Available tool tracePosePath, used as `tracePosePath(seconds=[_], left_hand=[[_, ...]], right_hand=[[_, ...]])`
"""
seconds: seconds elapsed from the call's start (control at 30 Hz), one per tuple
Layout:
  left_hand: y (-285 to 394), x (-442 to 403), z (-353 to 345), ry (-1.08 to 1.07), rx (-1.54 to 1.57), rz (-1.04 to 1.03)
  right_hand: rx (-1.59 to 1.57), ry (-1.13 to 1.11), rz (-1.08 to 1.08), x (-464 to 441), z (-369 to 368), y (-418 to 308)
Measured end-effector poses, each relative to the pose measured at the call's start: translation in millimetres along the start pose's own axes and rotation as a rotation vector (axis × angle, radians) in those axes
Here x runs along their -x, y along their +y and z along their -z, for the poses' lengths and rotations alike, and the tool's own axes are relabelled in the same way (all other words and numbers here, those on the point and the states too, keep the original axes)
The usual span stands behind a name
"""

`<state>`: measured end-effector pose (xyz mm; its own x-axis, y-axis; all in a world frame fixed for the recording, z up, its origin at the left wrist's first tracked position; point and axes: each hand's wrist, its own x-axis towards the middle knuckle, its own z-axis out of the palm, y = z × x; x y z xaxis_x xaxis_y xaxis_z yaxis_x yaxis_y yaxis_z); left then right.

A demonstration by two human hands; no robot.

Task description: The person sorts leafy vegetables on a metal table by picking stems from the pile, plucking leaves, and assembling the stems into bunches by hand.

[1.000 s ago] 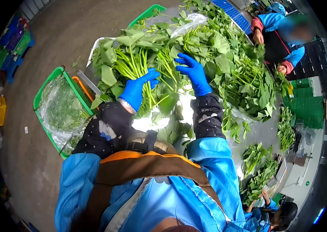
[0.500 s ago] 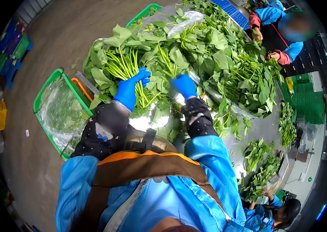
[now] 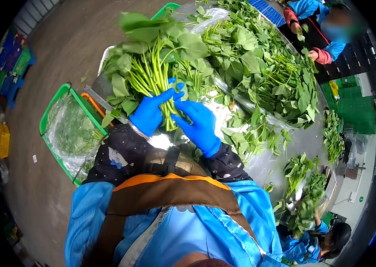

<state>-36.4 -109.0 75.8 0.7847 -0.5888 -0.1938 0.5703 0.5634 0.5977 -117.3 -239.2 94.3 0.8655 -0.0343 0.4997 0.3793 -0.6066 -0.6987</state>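
A bunch of leafy green stems (image 3: 152, 73) stands up out of my left hand (image 3: 149, 112), whose blue-gloved fingers wrap round the lower stems. My right hand (image 3: 200, 126), also in a blue glove, is at the right side of the same bunch, its fingers apart and touching the stem ends. Broad leaves top the bunch and are partly blurred. Behind and to the right, a large heap of leafy greens (image 3: 281, 84) covers much of the metal table (image 3: 306, 141).
A green crate (image 3: 49, 133) lined with clear plastic holds greens at the left. One co-worker (image 3: 315, 13) handles greens at the upper right, another (image 3: 303, 247) at the lower right. Clear plastic film (image 3: 210, 20) lies at the back. Green baskets (image 3: 355, 109) stand at the right.
The bunch in my left hand has become fuller and stands higher. My right hand has come down from the pile to the stem ends beside my left hand. The co-workers' hands have moved.
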Motion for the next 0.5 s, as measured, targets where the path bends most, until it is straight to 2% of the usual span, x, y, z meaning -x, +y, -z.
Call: tracePosePath(seconds=[0.07, 0.1, 0.13, 0.2, 0.23, 0.27, 0.33, 0.4, 0.47, 0.5], left_hand=[[1, 5, 7, -0.008, 0.129, 0.087], [3, 6, 9, -0.012, 0.127, 0.091], [2, 4, 14, -0.021, 0.131, 0.094], [1, 5, 19, -0.037, 0.138, 0.107], [0, 7, 17, -0.015, 0.180, 0.133], [-2, 6, 19, -0.016, 0.137, 0.103], [-7, 5, 26, -0.004, 0.059, 0.037], [-2, 1, 23, 0.135, -0.019, -0.056], [4, -2, 29, 0.081, 0.015, -0.089], [4, -5, 32, 0.131, 0.009, -0.147]], right_hand=[[-0.412, -0.009, -0.132, 1, 6, 2], [-0.575, 0.021, -0.457, 9, 13, 10], [-0.587, 0.038, -0.618, 10, 15, 22], [-0.704, -0.232, -0.859, 8, 6, 36], [-0.876, -0.362, -0.972, 11, 1, 37], [-1.134, -0.325, -0.919, 7, 1, 22], [-1.041, -0.178, -0.852, 7, -7, 16], [-1.000, -0.123, -0.836, 11, 1, 15], [-0.859, -0.077, -0.836, 15, 13, 2], [-1.041, -0.013, -0.722, 29, 20, 5]])
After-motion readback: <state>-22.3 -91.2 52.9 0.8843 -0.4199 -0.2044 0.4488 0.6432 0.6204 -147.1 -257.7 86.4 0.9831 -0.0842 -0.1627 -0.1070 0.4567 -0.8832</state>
